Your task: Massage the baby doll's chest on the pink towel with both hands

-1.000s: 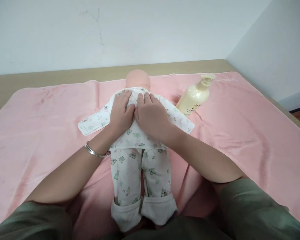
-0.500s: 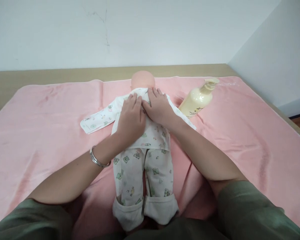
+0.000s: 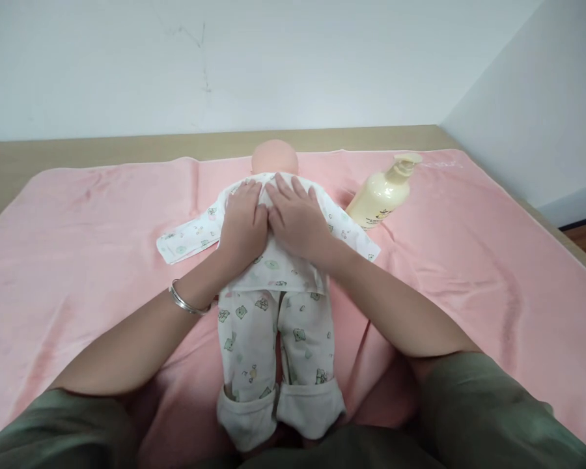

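A baby doll lies face down, its bare head away from me. It wears a white printed shirt and matching trousers with turned-up cuffs. My left hand rests flat on the left of the upper back, fingers stretched toward the head. Beside it my right hand lies flat on the upper back with its fingers a little spread. The two thumbs meet or nearly meet over the middle. Neither hand holds anything. The doll's sleeves reach out to both sides, and a silver bangle circles my left wrist.
A pale yellow pump bottle leans at a tilt beside the doll's right-hand sleeve. Under everything spreads a pink cloth, wrinkled in places, on a wooden surface. A white wall stands behind.
My right hand has slid left across the doll's back, and its fingers have spread a little. The left hand has shifted slightly left too. The whole view has moved slightly.
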Demonstrator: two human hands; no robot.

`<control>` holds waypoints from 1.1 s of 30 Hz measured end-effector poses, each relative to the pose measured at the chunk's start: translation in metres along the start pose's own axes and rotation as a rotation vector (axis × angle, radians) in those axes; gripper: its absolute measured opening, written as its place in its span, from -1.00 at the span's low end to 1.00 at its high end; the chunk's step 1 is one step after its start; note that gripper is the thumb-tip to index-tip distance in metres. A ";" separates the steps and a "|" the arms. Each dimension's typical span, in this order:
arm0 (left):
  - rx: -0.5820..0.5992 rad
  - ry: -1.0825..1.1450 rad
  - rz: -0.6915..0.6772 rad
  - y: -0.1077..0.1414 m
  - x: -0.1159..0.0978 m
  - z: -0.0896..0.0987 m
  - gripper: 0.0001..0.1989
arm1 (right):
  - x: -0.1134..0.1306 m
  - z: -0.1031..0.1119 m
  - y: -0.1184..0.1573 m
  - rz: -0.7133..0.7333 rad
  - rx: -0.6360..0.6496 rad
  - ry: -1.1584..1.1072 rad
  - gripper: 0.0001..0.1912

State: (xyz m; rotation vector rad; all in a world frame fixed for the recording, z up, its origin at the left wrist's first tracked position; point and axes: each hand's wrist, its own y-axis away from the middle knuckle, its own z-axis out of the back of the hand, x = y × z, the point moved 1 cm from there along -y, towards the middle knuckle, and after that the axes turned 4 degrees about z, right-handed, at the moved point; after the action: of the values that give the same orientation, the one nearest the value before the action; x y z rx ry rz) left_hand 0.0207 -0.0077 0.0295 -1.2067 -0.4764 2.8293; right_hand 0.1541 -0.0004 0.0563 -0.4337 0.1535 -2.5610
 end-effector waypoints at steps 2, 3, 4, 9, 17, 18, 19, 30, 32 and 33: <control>-0.009 -0.051 -0.085 0.012 -0.005 -0.003 -0.47 | -0.019 -0.001 -0.013 -0.062 -0.035 -0.030 -0.38; -0.005 -0.067 -0.126 0.016 -0.007 -0.004 -0.46 | -0.027 -0.001 -0.019 -0.080 -0.050 -0.037 -0.37; 0.004 -0.074 -0.157 0.020 -0.010 -0.005 -0.46 | -0.031 -0.001 -0.022 -0.089 -0.061 -0.039 -0.35; 0.000 -0.006 -0.011 0.009 -0.004 -0.001 -0.44 | -0.016 -0.002 -0.012 -0.121 -0.051 0.032 -0.36; -0.011 0.017 -0.004 -0.010 0.011 0.004 -0.56 | 0.011 -0.002 0.008 -0.001 -0.029 0.074 -0.35; -0.009 -0.017 -0.030 -0.006 0.008 0.003 -0.55 | 0.005 -0.001 0.003 -0.002 -0.016 0.050 -0.36; -0.001 -0.060 -0.059 -0.001 0.003 0.002 -0.53 | -0.002 0.000 -0.003 -0.009 -0.005 0.024 -0.36; 0.056 -0.118 0.024 -0.005 0.002 0.004 -0.41 | -0.007 -0.003 -0.005 -0.077 -0.071 0.047 -0.38; 0.046 -0.081 0.044 -0.013 0.009 0.005 -0.42 | 0.005 -0.006 0.005 -0.032 -0.095 0.086 -0.38; 0.033 -0.067 0.031 -0.015 0.011 0.006 -0.45 | 0.010 -0.007 0.008 0.007 -0.097 0.095 -0.39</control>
State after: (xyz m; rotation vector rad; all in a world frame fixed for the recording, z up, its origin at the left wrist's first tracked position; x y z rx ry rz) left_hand 0.0074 0.0070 0.0296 -1.1276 -0.4159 2.8993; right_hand 0.1482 -0.0124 0.0511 -0.3472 0.3138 -2.5754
